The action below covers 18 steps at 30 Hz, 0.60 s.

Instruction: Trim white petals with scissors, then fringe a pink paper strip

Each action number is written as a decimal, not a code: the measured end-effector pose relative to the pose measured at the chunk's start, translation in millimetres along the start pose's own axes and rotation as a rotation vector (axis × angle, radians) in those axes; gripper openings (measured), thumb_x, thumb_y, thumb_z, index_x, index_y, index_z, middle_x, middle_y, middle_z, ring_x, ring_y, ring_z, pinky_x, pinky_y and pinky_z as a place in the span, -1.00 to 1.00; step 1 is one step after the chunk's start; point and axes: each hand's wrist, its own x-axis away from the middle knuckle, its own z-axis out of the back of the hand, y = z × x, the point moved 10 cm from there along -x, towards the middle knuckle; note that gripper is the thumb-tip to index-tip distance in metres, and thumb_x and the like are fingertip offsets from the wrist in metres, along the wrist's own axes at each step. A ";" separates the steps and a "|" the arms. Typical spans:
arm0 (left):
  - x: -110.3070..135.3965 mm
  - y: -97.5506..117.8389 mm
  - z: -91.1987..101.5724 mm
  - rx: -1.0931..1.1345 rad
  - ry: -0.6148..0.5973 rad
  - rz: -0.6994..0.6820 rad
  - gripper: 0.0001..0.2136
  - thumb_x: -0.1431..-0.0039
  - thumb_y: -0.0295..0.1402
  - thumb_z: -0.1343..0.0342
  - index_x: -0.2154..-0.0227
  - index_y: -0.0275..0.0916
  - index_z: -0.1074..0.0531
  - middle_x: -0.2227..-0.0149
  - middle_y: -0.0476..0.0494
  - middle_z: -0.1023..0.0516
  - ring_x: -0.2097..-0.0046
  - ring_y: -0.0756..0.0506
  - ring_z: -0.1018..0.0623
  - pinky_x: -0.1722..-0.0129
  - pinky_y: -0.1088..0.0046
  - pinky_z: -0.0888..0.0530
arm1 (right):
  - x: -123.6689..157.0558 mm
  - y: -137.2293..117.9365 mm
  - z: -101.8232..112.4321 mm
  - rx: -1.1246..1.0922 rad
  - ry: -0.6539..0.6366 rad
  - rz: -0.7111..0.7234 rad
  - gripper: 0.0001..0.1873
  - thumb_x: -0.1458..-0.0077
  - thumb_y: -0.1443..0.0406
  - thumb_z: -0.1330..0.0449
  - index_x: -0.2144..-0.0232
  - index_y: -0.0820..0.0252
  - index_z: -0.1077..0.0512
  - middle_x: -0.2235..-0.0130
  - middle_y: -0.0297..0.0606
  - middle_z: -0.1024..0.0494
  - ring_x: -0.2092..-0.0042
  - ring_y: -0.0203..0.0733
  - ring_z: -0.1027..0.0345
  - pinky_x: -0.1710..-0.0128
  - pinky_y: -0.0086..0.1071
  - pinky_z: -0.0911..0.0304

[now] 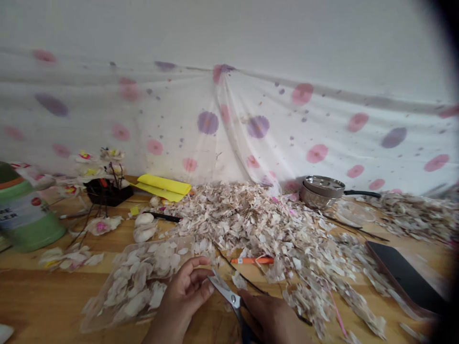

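My left hand (188, 294) is closed in a pinch at the lower middle, with a thin pale papery flake, mostly hidden, at its fingertips. The scissors (229, 296), with silver blades and dark handles, are in my right hand (270, 315). Their blades point up and left, right at the left fingertips, slightly apart. Beside my left wrist sits a clear shallow plastic tray (95, 310) of larger pale petal-like pieces. Past both hands spreads a big heap of dry papery flakes (247, 220). An orange pen-like stick (253, 261) and a thin dark twig (240, 274) lie at its near edge.
At the left stand a green jar (34, 215) and handmade flowers in a black holder (109, 193). A folded yellow sheet (163, 187) lies behind the tray. Toward the right are a round metal container (322, 191) and a dark phone (405, 277). A flower-patterned sheet (172, 114) covers the wall.
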 end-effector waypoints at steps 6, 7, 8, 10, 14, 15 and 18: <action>-2.5 -4.2 1.4 0.036 -0.008 0.023 -0.52 0.39 -0.26 -0.50 0.31 -0.20 -0.51 0.52 -0.01 -0.57 0.48 -0.03 -0.50 0.44 0.49 -0.35 | 2.8 -6.3 6.3 -0.055 -0.040 0.005 -0.69 -0.08 0.20 -0.16 0.10 0.06 -0.48 0.21 -0.23 -0.67 0.23 -0.08 -0.55 0.28 -0.49 -0.32; -2.6 -4.3 1.0 0.041 -0.011 0.025 -0.53 0.39 -0.26 -0.50 0.31 -0.20 -0.51 0.52 -0.02 -0.57 0.48 -0.03 -0.50 0.45 0.50 -0.34 | 3.1 -6.5 7.1 -0.054 -0.043 0.003 -0.69 -0.08 0.20 -0.17 0.10 0.06 -0.48 0.21 -0.24 -0.67 0.23 -0.08 -0.55 0.28 -0.49 -0.32; -2.7 -4.7 0.6 0.047 -0.015 0.029 -0.53 0.40 -0.26 -0.50 0.31 -0.20 -0.51 0.51 -0.02 -0.57 0.48 -0.03 -0.50 0.46 0.50 -0.34 | 3.5 -6.9 7.8 -0.053 -0.045 0.004 -0.69 -0.07 0.20 -0.17 0.10 0.05 -0.48 0.21 -0.24 -0.67 0.23 -0.08 -0.55 0.28 -0.49 -0.31; -2.7 -5.4 0.0 0.059 -0.018 0.040 -0.53 0.40 -0.27 -0.50 0.31 -0.19 -0.52 0.52 -0.01 -0.57 0.49 -0.02 -0.50 0.47 0.51 -0.33 | 4.2 -7.6 9.7 -0.049 -0.041 0.009 -0.69 -0.08 0.20 -0.16 0.10 0.04 -0.47 0.20 -0.24 -0.67 0.21 -0.07 -0.55 0.27 -0.48 -0.31; -2.6 -5.1 -1.2 0.079 -0.029 0.046 -0.52 0.40 -0.26 -0.51 0.31 -0.18 -0.52 0.52 0.02 -0.57 0.50 0.01 -0.49 0.46 0.53 -0.32 | 5.3 -9.5 12.7 -0.047 -0.051 0.006 -0.73 -0.14 0.22 -0.11 0.11 0.04 -0.47 0.23 -0.26 -0.67 0.24 -0.11 -0.55 0.30 -0.49 -0.29; -2.5 -4.9 -1.6 0.086 -0.033 0.047 -0.52 0.41 -0.26 -0.52 0.32 -0.18 -0.53 0.53 0.02 -0.57 0.51 0.03 -0.48 0.47 0.54 -0.31 | 5.4 -9.5 13.0 -0.044 -0.059 -0.003 -0.74 -0.14 0.23 -0.10 0.13 0.05 -0.47 0.24 -0.26 -0.67 0.26 -0.12 -0.54 0.31 -0.50 -0.28; -1.6 -2.7 -1.6 0.091 -0.031 0.040 -0.53 0.41 -0.25 -0.52 0.33 -0.19 -0.54 0.53 0.03 -0.57 0.51 0.05 -0.47 0.49 0.56 -0.29 | 5.6 -9.8 12.2 -0.035 -0.087 -0.024 -0.75 -0.10 0.25 -0.12 0.15 0.07 -0.46 0.29 -0.27 -0.66 0.30 -0.13 -0.53 0.34 -0.50 -0.26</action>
